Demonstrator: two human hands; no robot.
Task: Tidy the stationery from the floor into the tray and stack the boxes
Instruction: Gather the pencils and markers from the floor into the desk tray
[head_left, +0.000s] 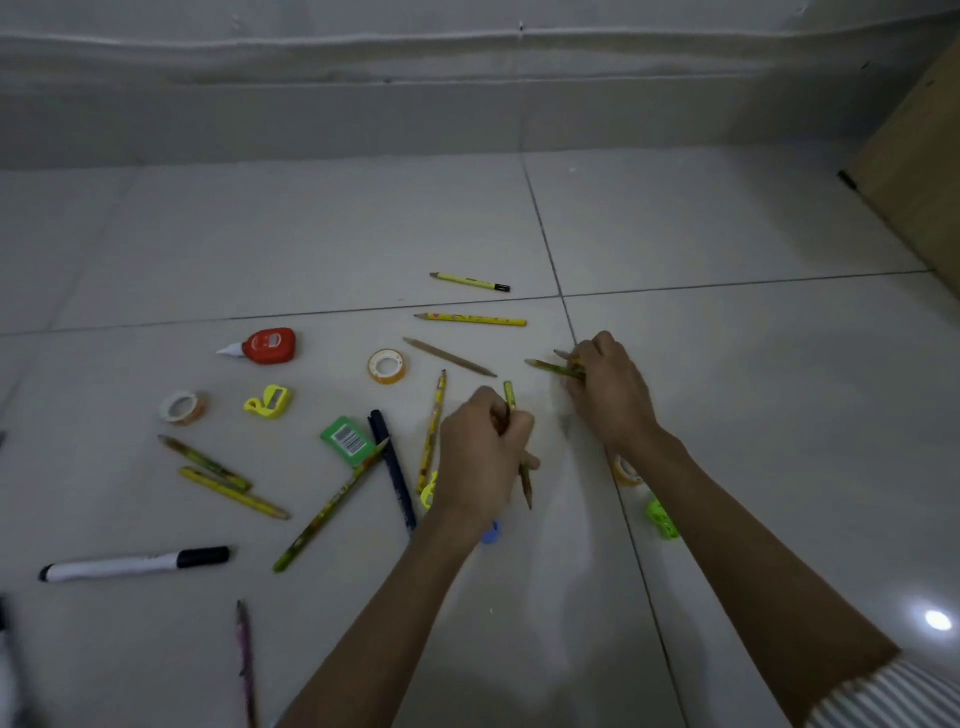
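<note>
Pencils (551, 367) fill both curled hands: left hand (483, 452) grips one, right hand (608, 389) several.

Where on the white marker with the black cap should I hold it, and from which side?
Pinch the white marker across its barrel's middle from above: it lies flat on the floor, alone, with both long sides free.

I take this for a home room: pale glossy tiled floor (311, 234), plain grey wall (467, 109) at 12 o'clock, light wooden cabinet side (922, 156) at 2 o'clock.
</note>
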